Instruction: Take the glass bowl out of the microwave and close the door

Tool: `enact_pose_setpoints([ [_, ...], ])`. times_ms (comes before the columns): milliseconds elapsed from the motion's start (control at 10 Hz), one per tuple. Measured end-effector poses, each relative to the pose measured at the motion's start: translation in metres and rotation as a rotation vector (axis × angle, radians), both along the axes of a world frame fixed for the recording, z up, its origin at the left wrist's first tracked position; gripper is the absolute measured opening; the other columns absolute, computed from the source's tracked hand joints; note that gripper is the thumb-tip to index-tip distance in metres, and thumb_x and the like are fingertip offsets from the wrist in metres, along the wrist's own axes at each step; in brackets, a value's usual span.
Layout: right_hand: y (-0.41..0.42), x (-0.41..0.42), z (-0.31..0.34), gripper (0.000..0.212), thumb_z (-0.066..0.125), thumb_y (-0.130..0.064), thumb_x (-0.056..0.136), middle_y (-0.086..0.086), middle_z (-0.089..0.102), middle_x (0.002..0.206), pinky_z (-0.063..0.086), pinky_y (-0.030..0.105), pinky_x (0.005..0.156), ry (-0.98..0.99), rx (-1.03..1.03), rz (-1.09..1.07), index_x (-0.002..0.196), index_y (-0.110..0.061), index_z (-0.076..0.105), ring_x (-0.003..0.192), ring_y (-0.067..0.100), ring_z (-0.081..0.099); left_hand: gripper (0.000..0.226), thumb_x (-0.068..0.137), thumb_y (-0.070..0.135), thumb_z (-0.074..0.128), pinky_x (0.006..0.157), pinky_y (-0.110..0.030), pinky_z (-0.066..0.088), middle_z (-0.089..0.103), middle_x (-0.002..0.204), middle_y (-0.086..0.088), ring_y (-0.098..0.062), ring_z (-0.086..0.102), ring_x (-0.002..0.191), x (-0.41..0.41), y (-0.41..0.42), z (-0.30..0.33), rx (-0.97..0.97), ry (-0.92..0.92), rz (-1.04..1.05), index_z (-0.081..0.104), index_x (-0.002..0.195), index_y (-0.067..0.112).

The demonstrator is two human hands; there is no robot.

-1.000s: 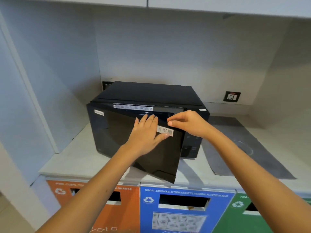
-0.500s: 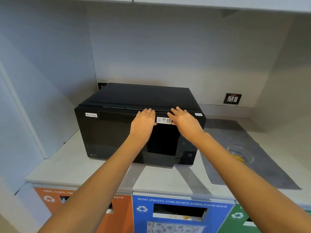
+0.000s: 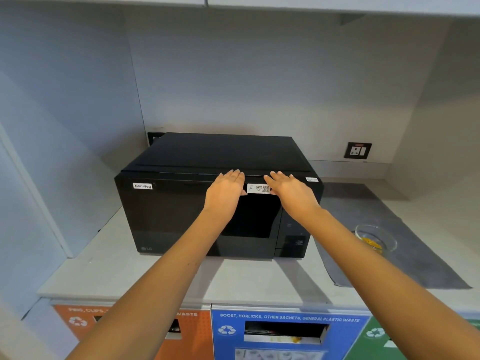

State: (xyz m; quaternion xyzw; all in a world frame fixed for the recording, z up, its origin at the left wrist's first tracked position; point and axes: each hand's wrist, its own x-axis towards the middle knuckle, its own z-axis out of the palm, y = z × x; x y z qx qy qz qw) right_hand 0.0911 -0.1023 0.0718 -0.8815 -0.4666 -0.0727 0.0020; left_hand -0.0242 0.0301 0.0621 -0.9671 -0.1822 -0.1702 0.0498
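In front of you runs a pale counter (image 3: 109,268), set in a white alcove. On it you see the black microwave (image 3: 197,216) at the middle, its door flush with the front. To your right a grey mat (image 3: 405,271) lies flat on the counter, and the glass bowl (image 3: 375,240) stands upright on that mat, with something yellow inside.

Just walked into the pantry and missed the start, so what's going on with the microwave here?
A person has both palms flat against the upper front of the black microwave, left hand and right hand either side of a small white sticker. The door looks shut flush. The glass bowl, with something yellow in it, already sits out on the grey mat to the microwave's right. Neither hand holds anything.
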Motion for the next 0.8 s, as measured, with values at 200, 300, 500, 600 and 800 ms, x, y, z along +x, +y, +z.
enact_pose_setpoints([
  [200,0.004,-0.003,0.006,0.080,0.064,-0.006,0.083,0.011,0.018,0.158,0.031,0.051,0.114,0.040,-0.003,-0.023,0.148,-0.014,0.017,0.144,0.036,0.020,0.057,0.099,0.024,0.046,0.118,-0.038,0.015,0.027,0.157,-0.012,-0.025,0.021,0.147,0.005,0.005,0.002,-0.031,0.016,-0.007,0.026,0.148,0.006],
  [300,0.007,-0.001,0.007,0.083,0.065,-0.005,0.082,0.010,0.016,0.159,0.030,0.051,0.114,0.055,-0.026,-0.044,0.148,-0.016,0.016,0.145,0.035,0.018,0.057,0.098,0.024,0.047,0.118,-0.037,0.015,0.028,0.157,-0.012,-0.024,0.022,0.146,0.004,0.005,-0.001,-0.029,-0.015,-0.015,0.027,0.148,0.006],
  [500,0.008,0.006,-0.004,0.081,0.064,-0.002,0.082,0.010,0.019,0.158,0.024,0.049,0.117,0.038,0.026,-0.013,0.148,-0.014,0.018,0.146,0.030,0.017,0.056,0.100,0.027,0.044,0.119,-0.036,0.015,0.027,0.157,-0.011,-0.024,0.021,0.147,0.003,0.007,-0.001,-0.017,-0.021,-0.033,0.026,0.149,0.006],
  [600,0.003,0.001,-0.007,0.073,0.060,-0.001,0.086,0.010,0.024,0.157,0.023,0.046,0.118,-0.005,0.128,0.021,0.147,-0.012,0.021,0.146,0.027,0.019,0.055,0.101,0.031,0.038,0.118,-0.035,0.016,0.028,0.157,-0.011,-0.023,0.022,0.146,0.000,0.007,-0.005,-0.003,-0.054,-0.049,0.027,0.149,0.007],
  [800,-0.023,-0.003,-0.007,0.057,0.048,0.003,0.091,0.009,0.037,0.152,0.028,0.039,0.114,0.000,0.304,-0.003,0.143,-0.013,0.033,0.140,0.027,0.035,0.059,0.102,0.042,0.025,0.119,-0.035,0.015,0.024,0.158,-0.010,-0.021,0.019,0.147,-0.008,0.002,-0.005,-0.033,-0.133,-0.081,0.022,0.150,0.008],
])
